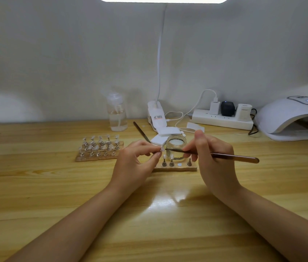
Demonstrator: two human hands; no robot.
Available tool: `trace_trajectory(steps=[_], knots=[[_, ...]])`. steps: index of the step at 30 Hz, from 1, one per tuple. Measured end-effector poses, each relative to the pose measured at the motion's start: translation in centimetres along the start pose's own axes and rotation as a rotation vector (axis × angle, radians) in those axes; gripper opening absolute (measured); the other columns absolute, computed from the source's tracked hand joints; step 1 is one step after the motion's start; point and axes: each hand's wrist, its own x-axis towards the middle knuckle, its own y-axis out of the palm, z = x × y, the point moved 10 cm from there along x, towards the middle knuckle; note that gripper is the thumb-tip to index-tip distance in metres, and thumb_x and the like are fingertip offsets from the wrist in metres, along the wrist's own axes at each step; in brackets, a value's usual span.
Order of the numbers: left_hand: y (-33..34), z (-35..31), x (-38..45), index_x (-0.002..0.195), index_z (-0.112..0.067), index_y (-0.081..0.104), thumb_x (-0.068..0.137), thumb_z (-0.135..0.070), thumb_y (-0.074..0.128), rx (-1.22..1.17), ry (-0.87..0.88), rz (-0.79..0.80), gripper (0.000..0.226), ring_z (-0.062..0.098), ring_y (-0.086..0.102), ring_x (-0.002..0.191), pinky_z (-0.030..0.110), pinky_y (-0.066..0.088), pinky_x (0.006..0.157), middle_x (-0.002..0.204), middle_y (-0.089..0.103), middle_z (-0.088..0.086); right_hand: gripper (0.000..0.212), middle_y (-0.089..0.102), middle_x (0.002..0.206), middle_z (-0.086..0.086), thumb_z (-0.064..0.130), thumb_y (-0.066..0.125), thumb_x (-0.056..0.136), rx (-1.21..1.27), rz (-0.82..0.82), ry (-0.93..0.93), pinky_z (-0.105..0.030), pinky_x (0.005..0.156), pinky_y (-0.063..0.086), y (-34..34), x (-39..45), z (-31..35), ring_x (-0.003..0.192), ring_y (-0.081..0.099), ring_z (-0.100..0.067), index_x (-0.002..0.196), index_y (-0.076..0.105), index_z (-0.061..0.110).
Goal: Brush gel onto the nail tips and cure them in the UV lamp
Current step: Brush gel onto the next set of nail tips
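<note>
Just behind the hands, glass jar (175, 147), spare brush (141, 131), white pads (169, 131).

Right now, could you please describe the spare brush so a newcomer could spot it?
Start at the white clip lamp base at the desk's back. Just left lies the spare brush, slanting toward the stacked white pads. Unlike the brush in the right hand, nobody holds it.

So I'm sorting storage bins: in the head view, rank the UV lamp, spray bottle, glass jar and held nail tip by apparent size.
1. UV lamp
2. spray bottle
3. glass jar
4. nail tip

The jar sits nearer the camera, yet looks smaller than the bottle.
</note>
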Motion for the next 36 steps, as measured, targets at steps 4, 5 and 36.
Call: trace_trajectory(steps=[4,5,36], knots=[[0.1,-0.1,0.1,0.090,-0.015,0.071,0.077,-0.004,0.069,0.010,0.012,-0.001,0.017,0.013,0.061,0.073,0.017,0.048,0.070,0.078,0.063,-0.011,0.029,0.061,0.062,0.014,0.030,0.045,0.089,-0.059,0.050,-0.058,-0.010,0.055,0.044,0.7,-0.1,0.5,0.057,0.059,0.003,0.069,0.064,0.020],[0.1,-0.1,0.1,0.090,-0.014,0.071,0.077,-0.004,0.069,0.011,0.014,-0.003,0.017,0.013,0.061,0.073,0.016,0.047,0.070,0.078,0.063,-0.011,0.028,0.060,0.064,0.015,0.029,0.044,0.088,-0.066,0.064,-0.069,-0.008,0.055,0.043,0.9,-0.1,0.6,0.057,0.059,0.005,0.071,0.064,0.020],[0.2,0.1,0.1,0.092,-0.014,0.071,0.078,-0.005,0.068,-0.002,0.002,0.001,0.017,0.016,0.062,0.073,0.032,0.053,0.071,0.080,0.063,-0.011,0.042,0.058,0.044,0.006,0.033,0.050,0.090,0.073,-0.028,0.138,-0.010,0.050,0.040,-0.2,-0.2,-1.1,0.042,0.054,-0.001,0.054,0.063,0.015]])
